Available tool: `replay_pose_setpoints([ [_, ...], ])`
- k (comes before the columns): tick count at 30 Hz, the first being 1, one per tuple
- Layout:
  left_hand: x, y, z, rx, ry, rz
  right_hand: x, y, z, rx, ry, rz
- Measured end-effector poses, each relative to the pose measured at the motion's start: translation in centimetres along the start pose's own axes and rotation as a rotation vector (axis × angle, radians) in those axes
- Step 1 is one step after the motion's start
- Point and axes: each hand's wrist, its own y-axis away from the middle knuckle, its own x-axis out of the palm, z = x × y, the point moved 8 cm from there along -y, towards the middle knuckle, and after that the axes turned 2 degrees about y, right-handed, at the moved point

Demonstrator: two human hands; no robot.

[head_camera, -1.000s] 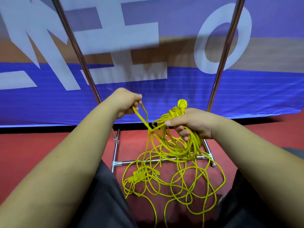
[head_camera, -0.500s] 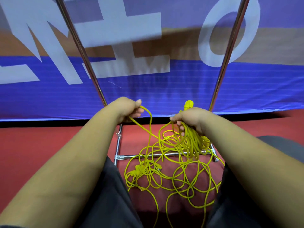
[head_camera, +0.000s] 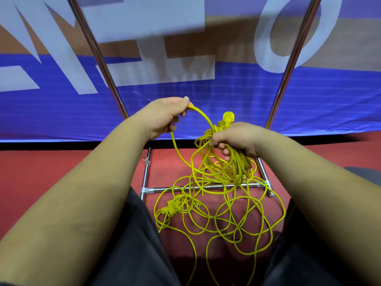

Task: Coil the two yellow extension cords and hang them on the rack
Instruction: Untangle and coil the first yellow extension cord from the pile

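Observation:
My right hand (head_camera: pixel 237 139) grips a bundle of yellow cord loops (head_camera: pixel 228 168); a yellow plug (head_camera: pixel 228 117) sticks up above its knuckles. My left hand (head_camera: pixel 165 118) pinches one strand of the same yellow cord (head_camera: pixel 203 116), which arcs over to the bundle. The remaining yellow cord (head_camera: pixel 222 215) lies tangled on the red floor between my knees, with a yellow socket end (head_camera: pixel 171 207) at its left. The metal rack stands before me, with two slanted uprights (head_camera: pixel 97 56) and a base crossbar (head_camera: pixel 165 189). Where one cord ends and the other begins cannot be told.
A blue, white and brown banner (head_camera: pixel 206 89) hangs right behind the rack. My dark-trousered knees (head_camera: pixel 127 244) flank the cord pile. The red floor (head_camera: pixel 41 172) extends left and right.
My left hand has lifted its strand higher and drawn a taller arc toward the right hand's bundle. The right hand keeps its grip, about where it was.

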Motion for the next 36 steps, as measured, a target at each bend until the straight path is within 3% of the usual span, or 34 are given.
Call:
replay_pose_setpoints([
  [5,-0.7,-0.6,0.0,0.058,-0.417,-0.031,0.3,0.9,1.2,-0.082,0.117,-0.036],
  [11,-1.2,-1.1,0.7,0.085,-0.631,-0.062,1.2,1.4,1.9,-0.158,-0.001,-0.019],
  [16,-1.6,-1.1,1.4,0.044,-0.691,-0.075,2.1,1.1,2.3,-0.162,-0.288,0.056],
  [18,-0.7,-0.8,1.1,0.077,-0.575,-0.033,2.0,1.1,2.5,-0.171,-0.361,0.035],
  [22,1.9,0.2,0.5,0.138,-0.457,0.053,1.7,1.6,2.8,-0.214,-0.342,-0.037],
  [29,2.7,0.7,0.5,0.026,-0.204,0.051,0.9,1.3,2.5,-0.216,-0.377,-0.109],
  [36,3.9,0.0,2.4,0.067,-0.661,0.126,1.1,1.5,3.1,-0.25,-0.372,-0.051],
])
